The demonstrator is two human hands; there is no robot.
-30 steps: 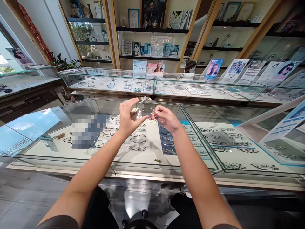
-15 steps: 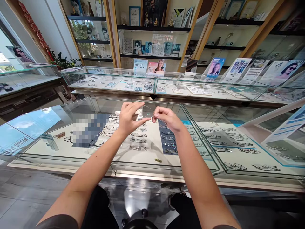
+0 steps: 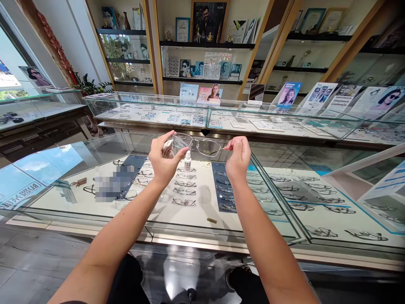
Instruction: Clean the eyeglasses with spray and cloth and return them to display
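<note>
I hold a pair of thin-framed clear glasses (image 3: pixel 202 146) up in front of me, above a glass display counter (image 3: pixel 95 147). My left hand (image 3: pixel 163 158) pinches the left end of the frame, fingers closed on it. My right hand (image 3: pixel 238 157) pinches the right end, fingers curled. The lenses face me and stretch level between both hands. A small white dropper bottle (image 3: pixel 187 161) stands on the counter glass just below the glasses, between my hands.
Rows of spectacle frames (image 3: pixel 183 185) lie inside the counter beneath the glass. A small brass piece (image 3: pixel 211 220) rests near the counter's front edge. A second glass counter (image 3: pixel 205 112) runs behind, with leaflets (image 3: pixel 316 95) and wall shelves (image 3: pixel 202 44) beyond.
My hands have moved apart, the right one sideways to the right, and the glasses now stretch out level between them. The view has tilted slightly down.
</note>
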